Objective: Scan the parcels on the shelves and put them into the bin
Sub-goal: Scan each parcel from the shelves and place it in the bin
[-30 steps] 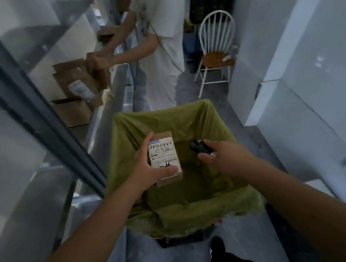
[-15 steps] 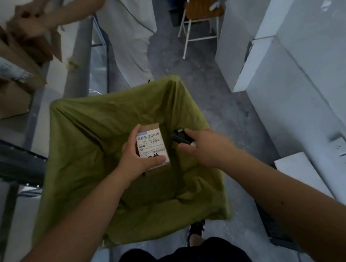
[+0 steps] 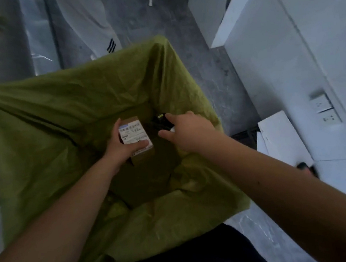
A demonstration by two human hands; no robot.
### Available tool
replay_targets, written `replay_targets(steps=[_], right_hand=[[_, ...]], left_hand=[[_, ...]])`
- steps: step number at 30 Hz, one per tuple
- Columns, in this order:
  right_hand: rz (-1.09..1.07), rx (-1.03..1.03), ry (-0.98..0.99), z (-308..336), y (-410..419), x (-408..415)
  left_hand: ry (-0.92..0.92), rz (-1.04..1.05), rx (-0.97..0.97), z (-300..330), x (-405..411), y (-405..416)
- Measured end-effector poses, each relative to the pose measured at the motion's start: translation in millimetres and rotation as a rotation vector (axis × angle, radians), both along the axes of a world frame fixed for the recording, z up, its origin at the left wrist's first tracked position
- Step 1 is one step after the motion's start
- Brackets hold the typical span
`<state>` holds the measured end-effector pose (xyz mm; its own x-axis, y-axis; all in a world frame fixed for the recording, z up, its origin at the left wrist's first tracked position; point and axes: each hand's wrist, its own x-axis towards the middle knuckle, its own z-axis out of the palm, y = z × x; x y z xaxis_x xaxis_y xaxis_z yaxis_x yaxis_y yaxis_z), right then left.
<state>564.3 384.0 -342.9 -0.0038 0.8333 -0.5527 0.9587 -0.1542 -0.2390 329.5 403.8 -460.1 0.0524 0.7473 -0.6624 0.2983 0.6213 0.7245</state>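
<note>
While my left hand [image 3: 120, 149] holds the small parcel [image 3: 136, 138] above the mouth of the bin [image 3: 38, 133], thumb pressed across its label and fingers curled round its far side, my right hand [image 3: 186, 132] grips the black scanner [image 3: 162, 122] just beside it. I judge the scan comes first: keep the printed face flat and angled toward the scanner, then let go low. Cardboard looks stiff and boxy; the green liner is thin, crinkled, slack.
</note>
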Motion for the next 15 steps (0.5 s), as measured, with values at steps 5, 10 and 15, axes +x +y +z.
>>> replay_targets(steps=[5,10,15], right_hand=[[-0.002,-0.019,-0.102,-20,13,-21],[0.004,-0.095,-0.137,-47,20,-41],[-0.015,-0.180,-0.130,-77,20,-53]], left_hand=[[0.014,-0.013,-0.116,-42,-23,18],[0.021,0.056,-0.179,-75,-46,38],[0.005,0.067,-0.174,-99,-62,52]])
